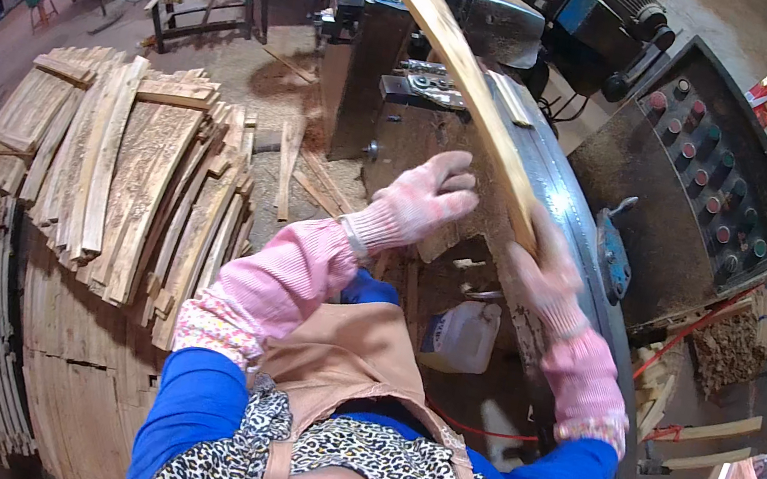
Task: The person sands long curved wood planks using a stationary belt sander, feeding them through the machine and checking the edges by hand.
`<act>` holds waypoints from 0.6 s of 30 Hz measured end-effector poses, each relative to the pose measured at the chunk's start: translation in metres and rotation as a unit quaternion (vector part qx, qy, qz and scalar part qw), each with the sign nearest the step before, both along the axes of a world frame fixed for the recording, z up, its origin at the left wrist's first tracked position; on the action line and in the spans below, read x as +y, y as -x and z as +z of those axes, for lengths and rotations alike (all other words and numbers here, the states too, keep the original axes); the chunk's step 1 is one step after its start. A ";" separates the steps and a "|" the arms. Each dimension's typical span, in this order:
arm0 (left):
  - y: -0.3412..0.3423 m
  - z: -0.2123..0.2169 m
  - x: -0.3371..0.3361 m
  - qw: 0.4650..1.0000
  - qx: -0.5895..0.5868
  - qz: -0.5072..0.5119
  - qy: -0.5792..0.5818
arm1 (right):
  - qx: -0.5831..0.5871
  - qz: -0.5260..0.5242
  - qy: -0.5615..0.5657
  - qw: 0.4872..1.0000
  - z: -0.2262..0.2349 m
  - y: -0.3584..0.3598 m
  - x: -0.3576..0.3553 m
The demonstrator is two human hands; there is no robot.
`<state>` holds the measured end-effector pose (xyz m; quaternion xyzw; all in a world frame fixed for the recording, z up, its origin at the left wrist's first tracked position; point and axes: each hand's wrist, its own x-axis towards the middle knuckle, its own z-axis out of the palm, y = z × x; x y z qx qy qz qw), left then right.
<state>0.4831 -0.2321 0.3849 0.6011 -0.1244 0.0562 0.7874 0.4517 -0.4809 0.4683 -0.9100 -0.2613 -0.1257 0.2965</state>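
My right hand (pixel 548 263), in a pale pink knit glove, grips the near end of a long wooden slat (pixel 475 87). The slat slants up and away over the machine's metal table (pixel 567 204), its far end near the machine head. My left hand (pixel 426 198), gloved alike, is apart from the slat on its left side. Its fingers are loosely bent and spread, with nothing in them. Below the slat's far half sits a metal clamp-like fixture (pixel 429 87). A short wooden piece (pixel 511 98) lies on the table beside the slat.
Stacked wooden slats (pixel 125 176) stand at my left. A control panel (pixel 699 171) with several coloured buttons is at the right, near a blue metal part (pixel 613 253). A white jug (pixel 462 336) sits below the table. A red cord (pixel 692 337) runs past wood offcuts (pixel 712 429).
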 end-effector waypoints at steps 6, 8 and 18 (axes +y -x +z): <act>0.020 -0.052 0.095 0.954 0.130 0.126 -0.238 | 0.013 -0.206 0.205 0.957 -0.029 0.064 -0.154; 0.031 -0.051 0.115 0.903 0.158 0.156 -0.369 | -0.007 -0.185 0.067 0.980 -0.057 0.033 -0.167; 0.036 -0.023 0.216 0.788 0.185 0.313 -0.497 | -0.173 -0.194 0.126 0.957 -0.063 -0.212 -0.043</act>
